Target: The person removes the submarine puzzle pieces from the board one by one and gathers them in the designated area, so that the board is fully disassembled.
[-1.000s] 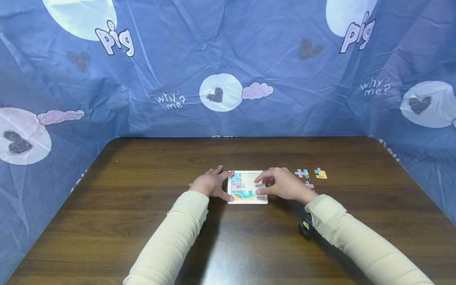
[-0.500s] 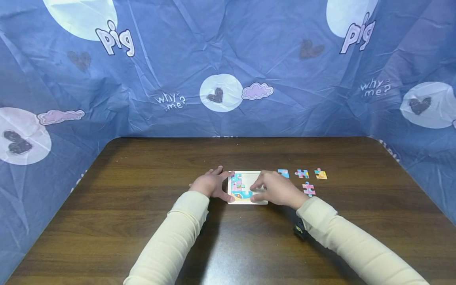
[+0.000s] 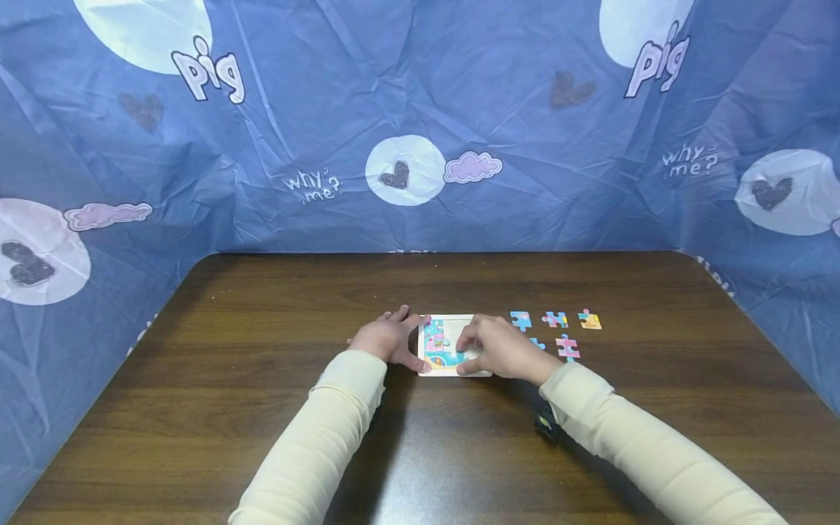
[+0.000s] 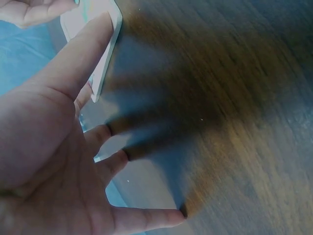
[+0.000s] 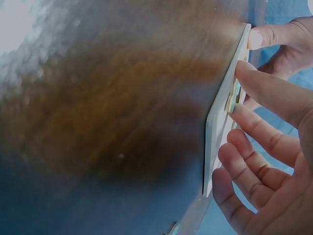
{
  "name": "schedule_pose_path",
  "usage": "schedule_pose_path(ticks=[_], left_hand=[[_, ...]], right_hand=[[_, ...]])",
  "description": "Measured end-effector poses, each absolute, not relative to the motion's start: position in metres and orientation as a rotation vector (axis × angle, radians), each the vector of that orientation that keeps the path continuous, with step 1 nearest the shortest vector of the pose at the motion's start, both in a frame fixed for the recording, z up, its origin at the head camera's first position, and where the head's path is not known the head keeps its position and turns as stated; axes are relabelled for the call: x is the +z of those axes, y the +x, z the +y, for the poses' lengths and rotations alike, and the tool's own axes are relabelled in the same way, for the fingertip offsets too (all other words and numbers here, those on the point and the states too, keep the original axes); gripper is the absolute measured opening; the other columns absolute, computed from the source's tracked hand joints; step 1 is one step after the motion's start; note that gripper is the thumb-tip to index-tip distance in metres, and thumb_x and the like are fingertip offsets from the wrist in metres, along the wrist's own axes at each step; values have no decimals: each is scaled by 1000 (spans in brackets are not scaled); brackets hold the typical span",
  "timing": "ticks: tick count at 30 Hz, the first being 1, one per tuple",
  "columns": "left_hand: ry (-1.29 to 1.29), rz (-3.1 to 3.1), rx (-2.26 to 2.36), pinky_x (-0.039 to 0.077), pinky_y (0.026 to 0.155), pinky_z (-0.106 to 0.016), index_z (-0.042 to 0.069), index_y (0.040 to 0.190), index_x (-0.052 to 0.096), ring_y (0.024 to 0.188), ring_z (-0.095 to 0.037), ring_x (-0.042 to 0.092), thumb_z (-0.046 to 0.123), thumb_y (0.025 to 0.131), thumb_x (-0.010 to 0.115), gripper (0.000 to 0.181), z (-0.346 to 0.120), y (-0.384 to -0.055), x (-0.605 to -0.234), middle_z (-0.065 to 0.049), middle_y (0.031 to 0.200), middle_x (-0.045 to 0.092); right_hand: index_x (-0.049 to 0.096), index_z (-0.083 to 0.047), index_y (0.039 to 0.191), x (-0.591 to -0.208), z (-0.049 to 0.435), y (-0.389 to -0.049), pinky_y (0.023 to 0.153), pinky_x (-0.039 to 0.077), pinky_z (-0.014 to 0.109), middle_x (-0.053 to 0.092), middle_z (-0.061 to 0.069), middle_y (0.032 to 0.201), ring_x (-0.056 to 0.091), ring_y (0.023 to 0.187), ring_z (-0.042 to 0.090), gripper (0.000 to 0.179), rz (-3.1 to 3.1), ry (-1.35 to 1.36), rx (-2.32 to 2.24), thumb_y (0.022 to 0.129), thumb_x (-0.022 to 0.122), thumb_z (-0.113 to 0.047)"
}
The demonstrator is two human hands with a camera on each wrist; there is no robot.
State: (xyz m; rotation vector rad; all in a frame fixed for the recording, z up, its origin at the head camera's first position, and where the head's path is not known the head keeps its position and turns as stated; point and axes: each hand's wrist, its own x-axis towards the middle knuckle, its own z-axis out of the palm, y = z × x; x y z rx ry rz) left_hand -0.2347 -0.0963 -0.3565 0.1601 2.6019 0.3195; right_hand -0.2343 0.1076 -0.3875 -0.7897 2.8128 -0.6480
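Observation:
A white puzzle tray (image 3: 459, 327) lies flat on the table, with colourful puzzle pieces (image 3: 434, 341) fitted along its left side. My left hand (image 3: 383, 340) spreads along the tray's left edge; its thumb and index finger rest on the two left corners. In the left wrist view the other fingers (image 4: 146, 219) stretch out towards the tabletop. Over the tray's lower middle, my right hand (image 3: 508, 350) pinches a puzzle piece (image 5: 233, 98) between thumb and index finger. That piece sits low at the tray surface, partly covered by the fingers; whether it is seated cannot be told.
Several loose puzzle pieces lie right of the tray, among them a blue one (image 3: 520, 320), a yellow one (image 3: 590, 320) and a pink one (image 3: 567, 348). Another is partly hidden behind my right hand. A blue printed cloth (image 3: 407, 226) stands behind the brown wooden table (image 3: 295, 292).
My right hand has moved slightly left across the tray with the puzzle piece, uncovering loose pieces on the right. My left hand has stayed at the tray's left edge.

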Motion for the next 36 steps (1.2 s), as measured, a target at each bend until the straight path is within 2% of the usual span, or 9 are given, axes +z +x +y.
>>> schedule_pose_path(ticks=[10, 20, 29, 36], left_hand=[[149, 2605, 296, 32, 104, -76, 32, 160, 32, 155, -30, 17, 44, 88, 80, 88, -95, -234, -355, -4, 170, 15], [182, 2622, 276, 36, 103, -74, 31, 160, 33, 154, -31, 21, 44, 87, 80, 87, -97, -233, -355, -5, 170, 18], [176, 2617, 256, 37, 104, -73, 32, 160, 32, 154, -29, 20, 46, 87, 79, 89, -95, -234, -354, -4, 170, 17], [195, 2618, 250, 39, 106, -67, 31, 160, 32, 154, -29, 20, 44, 88, 79, 87, -95, -233, -353, -6, 170, 18]], right_hand=[[71, -13, 90, -389, 106, -234, 80, 51, 35, 63, 0, 97, 58, 87, 17, 29, 2823, -818, -669, 73, 94, -20], [70, -14, 93, -388, 106, -228, 77, 50, 36, 60, -1, 101, 55, 84, 17, 30, 2870, -859, -625, 75, 93, -22], [71, -12, 99, -387, 105, -223, 81, 55, 39, 60, 0, 105, 59, 89, 17, 33, 2944, -946, -533, 77, 92, -26], [75, -13, 97, -386, 108, -224, 73, 56, 36, 59, 0, 106, 62, 87, 18, 30, 2970, -1063, -450, 77, 91, -28]])
